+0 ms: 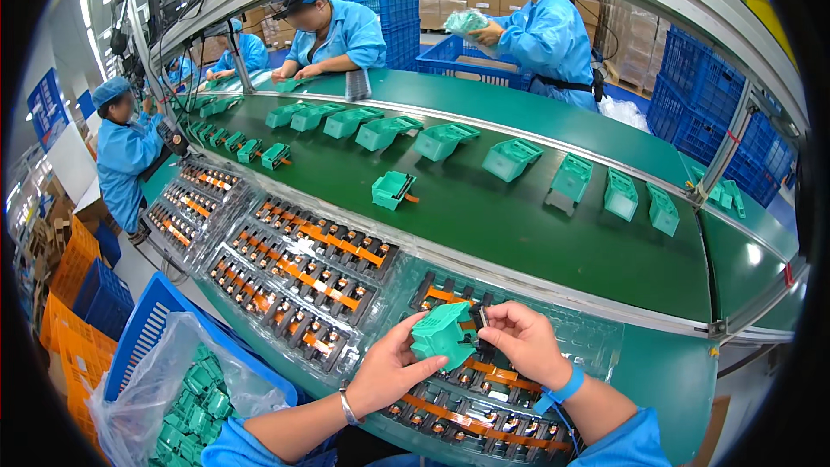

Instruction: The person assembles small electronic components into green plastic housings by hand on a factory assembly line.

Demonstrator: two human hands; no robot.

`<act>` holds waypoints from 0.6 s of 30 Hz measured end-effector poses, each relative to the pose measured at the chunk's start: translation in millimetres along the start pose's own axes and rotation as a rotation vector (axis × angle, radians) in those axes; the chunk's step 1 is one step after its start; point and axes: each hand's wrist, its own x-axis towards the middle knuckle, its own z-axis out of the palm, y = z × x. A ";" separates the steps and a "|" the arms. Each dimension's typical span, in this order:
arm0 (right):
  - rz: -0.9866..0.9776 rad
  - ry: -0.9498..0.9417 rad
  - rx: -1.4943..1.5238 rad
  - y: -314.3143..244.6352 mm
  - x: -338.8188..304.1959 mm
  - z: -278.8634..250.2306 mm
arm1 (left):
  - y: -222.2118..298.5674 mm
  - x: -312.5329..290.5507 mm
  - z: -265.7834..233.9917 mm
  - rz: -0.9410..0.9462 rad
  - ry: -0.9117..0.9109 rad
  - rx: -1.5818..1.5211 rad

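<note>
My left hand (pixel 385 374) is closed around a green plastic housing (pixel 439 339), tilted, with its open side toward the right. Pinched in the fingers of my right hand (pixel 524 342) is a small black part (pixel 480 318), held right at that open side; my fingers hide much of it, and I cannot tell how far in it sits. Both hands are above a clear plastic tray (pixel 588 342) that holds rows of black parts with orange strips. A blue band (pixel 562 387) with a cord circles my right wrist.
On the green conveyor belt (pixel 484 216) lie several green housings, one (pixel 393 190) with an orange tab. More filled trays (pixel 298 277) are at the left. A blue crate (pixel 147 337) of housings stands lower left. Metal rails (pixel 553 281) edge the belt. Co-workers in blue work across and along it.
</note>
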 end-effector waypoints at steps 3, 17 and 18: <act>0.001 0.038 -0.092 0.6 -0.7 0.5 | -0.4 5.5 0.6 -0.033 -0.012 -0.020; 0.019 -0.097 -0.128 8.0 4.3 -4.1 | 2.6 -1.3 1.7 -0.008 0.030 0.052; -0.085 -0.083 -0.177 11.9 4.1 -4.5 | 1.2 -2.7 1.2 0.004 0.025 0.096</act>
